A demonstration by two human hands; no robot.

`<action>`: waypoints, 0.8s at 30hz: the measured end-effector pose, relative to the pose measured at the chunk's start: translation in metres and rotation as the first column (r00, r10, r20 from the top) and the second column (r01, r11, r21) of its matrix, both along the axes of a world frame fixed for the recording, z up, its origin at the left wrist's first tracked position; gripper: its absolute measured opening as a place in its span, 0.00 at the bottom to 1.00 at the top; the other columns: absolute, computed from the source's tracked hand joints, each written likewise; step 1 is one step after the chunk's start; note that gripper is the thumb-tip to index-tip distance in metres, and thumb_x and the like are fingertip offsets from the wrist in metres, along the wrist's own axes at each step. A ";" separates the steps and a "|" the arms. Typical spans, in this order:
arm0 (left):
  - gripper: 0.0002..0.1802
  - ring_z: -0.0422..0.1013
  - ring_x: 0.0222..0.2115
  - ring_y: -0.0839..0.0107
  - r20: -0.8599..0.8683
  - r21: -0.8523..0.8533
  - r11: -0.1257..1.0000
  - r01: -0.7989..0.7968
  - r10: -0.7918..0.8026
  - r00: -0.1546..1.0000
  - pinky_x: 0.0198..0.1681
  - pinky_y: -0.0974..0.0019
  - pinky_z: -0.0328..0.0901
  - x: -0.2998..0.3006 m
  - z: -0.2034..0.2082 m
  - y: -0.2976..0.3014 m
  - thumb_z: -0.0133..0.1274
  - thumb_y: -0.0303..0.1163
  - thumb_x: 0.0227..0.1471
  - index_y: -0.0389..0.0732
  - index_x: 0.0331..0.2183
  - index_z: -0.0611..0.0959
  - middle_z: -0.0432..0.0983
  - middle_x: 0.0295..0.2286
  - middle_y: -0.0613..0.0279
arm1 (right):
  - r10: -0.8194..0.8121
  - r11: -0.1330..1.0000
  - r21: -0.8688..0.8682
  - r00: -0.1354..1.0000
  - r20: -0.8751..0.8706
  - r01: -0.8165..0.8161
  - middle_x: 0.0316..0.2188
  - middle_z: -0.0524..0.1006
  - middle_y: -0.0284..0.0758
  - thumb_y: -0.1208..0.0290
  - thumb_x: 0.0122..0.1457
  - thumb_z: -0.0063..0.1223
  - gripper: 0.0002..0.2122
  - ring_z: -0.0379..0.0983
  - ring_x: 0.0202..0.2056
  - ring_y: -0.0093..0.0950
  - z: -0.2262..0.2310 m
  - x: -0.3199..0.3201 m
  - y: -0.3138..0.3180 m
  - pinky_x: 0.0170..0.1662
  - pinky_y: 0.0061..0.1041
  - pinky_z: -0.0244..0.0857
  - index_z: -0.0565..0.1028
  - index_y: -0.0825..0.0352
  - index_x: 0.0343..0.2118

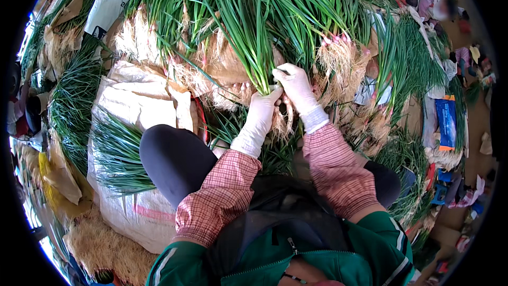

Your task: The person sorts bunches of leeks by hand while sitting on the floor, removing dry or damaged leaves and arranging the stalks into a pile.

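1. Your green jacket [370,243] and checked sleeve covers [222,196] are filling the bottom of the view, with your dark-clad knee [174,161] rising to the left.
2. Your left hand [262,114], in a white glove, is closing its fingers around a bundle of green onions [259,47] just above the pale, stringy roots [283,119].
3. Your right hand [296,87], also gloved, is pinching the same stalks from the other side, fingertips pressed together at the bundle's neck.
4. The bundle is standing before you, against a heaped pile of onions [338,32].
5. A white sack [132,100] bearing more greens is lying to your left.
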State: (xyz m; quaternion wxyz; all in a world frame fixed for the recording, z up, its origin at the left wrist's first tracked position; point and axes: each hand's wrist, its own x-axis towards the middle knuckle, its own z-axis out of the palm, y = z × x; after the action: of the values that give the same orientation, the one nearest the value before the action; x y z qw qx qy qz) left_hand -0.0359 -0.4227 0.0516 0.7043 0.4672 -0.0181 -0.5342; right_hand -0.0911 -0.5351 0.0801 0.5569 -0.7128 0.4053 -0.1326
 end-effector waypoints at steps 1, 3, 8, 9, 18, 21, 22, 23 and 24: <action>0.05 0.65 0.17 0.82 -0.036 -0.016 0.999 -0.049 0.048 0.998 0.18 0.78 0.59 0.001 0.002 0.006 0.53 0.29 0.52 0.38 0.33 0.79 0.74 0.21 0.68 | -0.047 0.998 0.037 0.986 0.161 0.042 0.25 0.76 0.31 0.66 0.57 0.53 0.12 0.71 0.24 0.20 -0.009 0.006 0.008 0.27 0.17 0.65 0.75 0.70 0.37; 0.05 0.66 0.18 0.81 -0.076 -0.049 0.995 -0.085 0.081 0.994 0.19 0.78 0.59 0.008 0.007 0.008 0.52 0.27 0.52 0.39 0.33 0.79 0.74 0.21 0.68 | -0.367 0.809 0.566 0.888 0.275 0.160 0.21 0.73 0.29 0.68 0.58 0.51 0.08 0.68 0.21 0.18 -0.020 0.006 0.014 0.21 0.14 0.60 0.75 0.66 0.35; 0.06 0.70 0.22 0.77 0.046 -0.077 0.996 -0.055 0.058 0.997 0.25 0.76 0.65 0.009 0.027 0.015 0.48 0.26 0.55 0.37 0.35 0.76 0.74 0.24 0.64 | 0.059 0.994 -0.093 0.998 -0.036 -0.062 0.23 0.74 0.30 0.62 0.63 0.43 0.12 0.69 0.21 0.23 -0.023 0.001 -0.009 0.29 0.22 0.67 0.75 0.64 0.32; 0.05 0.71 0.24 0.76 -0.006 -0.122 0.987 -0.109 0.109 0.994 0.26 0.75 0.66 0.011 0.023 0.017 0.48 0.27 0.55 0.36 0.34 0.76 0.75 0.25 0.63 | 0.220 0.884 -0.318 0.905 -0.365 -0.344 0.25 0.75 0.33 0.57 0.63 0.40 0.16 0.71 0.25 0.25 -0.002 0.006 -0.013 0.34 0.26 0.67 0.75 0.64 0.31; 0.17 0.58 0.19 0.80 -0.348 -0.234 0.972 -0.002 -0.081 0.934 0.24 0.75 0.59 0.010 0.007 0.006 0.51 0.37 0.55 0.39 0.44 0.76 0.60 0.18 0.74 | -0.134 0.465 -0.601 0.619 -0.774 -0.650 0.32 0.77 0.38 0.61 0.57 0.50 0.11 0.73 0.37 0.29 0.081 -0.014 -0.042 0.42 0.29 0.66 0.76 0.63 0.36; 0.12 0.65 0.15 0.79 -0.302 -0.067 0.998 -0.003 -0.018 0.953 0.18 0.75 0.59 -0.001 0.014 0.000 0.55 0.36 0.52 0.38 0.34 0.80 0.71 0.18 0.68 | 0.277 0.798 -0.327 0.790 -0.547 -0.506 0.32 0.78 0.40 0.58 0.58 0.49 0.14 0.74 0.34 0.28 0.067 -0.042 0.010 0.41 0.26 0.66 0.76 0.65 0.36; 0.10 0.65 0.14 0.78 -0.244 -0.072 0.997 -0.026 0.008 0.970 0.16 0.75 0.58 -0.003 0.008 0.000 0.56 0.36 0.52 0.38 0.31 0.80 0.73 0.18 0.66 | 0.211 0.882 -0.301 0.876 -0.434 -0.362 0.33 0.78 0.40 0.56 0.59 0.48 0.17 0.74 0.35 0.29 0.048 -0.041 0.006 0.42 0.27 0.66 0.75 0.67 0.38; 0.09 0.66 0.13 0.78 -0.188 -0.078 0.996 -0.047 0.032 0.982 0.14 0.76 0.57 -0.004 0.006 0.000 0.56 0.35 0.51 0.38 0.28 0.80 0.74 0.18 0.64 | 0.124 0.945 -0.250 0.939 -0.321 -0.211 0.34 0.78 0.40 0.54 0.59 0.47 0.19 0.74 0.36 0.30 0.041 -0.034 0.005 0.43 0.28 0.65 0.75 0.68 0.39; 0.09 0.64 0.12 0.79 -0.144 -0.023 1.000 -0.001 -0.002 0.990 0.13 0.77 0.55 -0.004 0.003 0.004 0.57 0.34 0.51 0.39 0.25 0.79 0.73 0.16 0.65 | 0.122 0.962 -0.209 0.962 -0.244 -0.174 0.29 0.77 0.39 0.51 0.59 0.45 0.23 0.75 0.34 0.34 0.031 -0.024 0.010 0.41 0.28 0.66 0.73 0.72 0.38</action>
State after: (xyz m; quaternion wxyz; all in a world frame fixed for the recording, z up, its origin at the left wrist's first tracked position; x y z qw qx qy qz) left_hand -0.0400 -0.4190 0.0542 0.7089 0.4195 0.0266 -0.5664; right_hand -0.1150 -0.5252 0.1110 0.4294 -0.8109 0.3940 -0.0531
